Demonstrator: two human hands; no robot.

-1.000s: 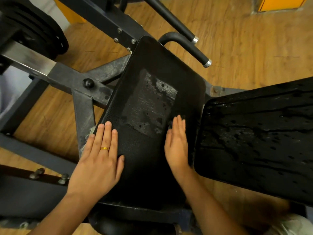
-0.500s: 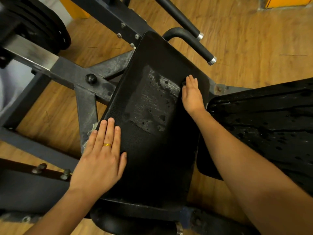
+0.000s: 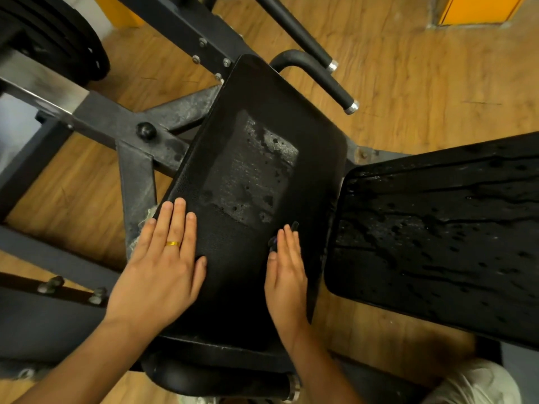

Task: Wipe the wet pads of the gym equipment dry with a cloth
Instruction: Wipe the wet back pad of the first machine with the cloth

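The wooden floor (image 3: pixel 423 83) bears a dark steel frame (image 3: pixel 137 176). The right pad (image 3: pixel 437 228) is streaked with water; the centre pad (image 3: pixel 262 126) has a damp patch at its middle. The left hand (image 3: pixel 163 272) lies flat, fingers slightly spread, on its near left edge. The right hand (image 3: pixel 287 275), fingers straight and together, presses a mostly hidden dark cloth (image 3: pixel 295 225) near its right edge.

Back down with the right hand (image 3: pixel 287 275), dragged from the far right corner of the long black textured pad (image 3: pixel 262 91) to its near right edge. Flat on a dark cloth (image 3: pixel 295 225) peeping out just ahead of the fingertips. Leaving the dull grey patch (image 3: pixel 253 170) ahead and left of the fingers.
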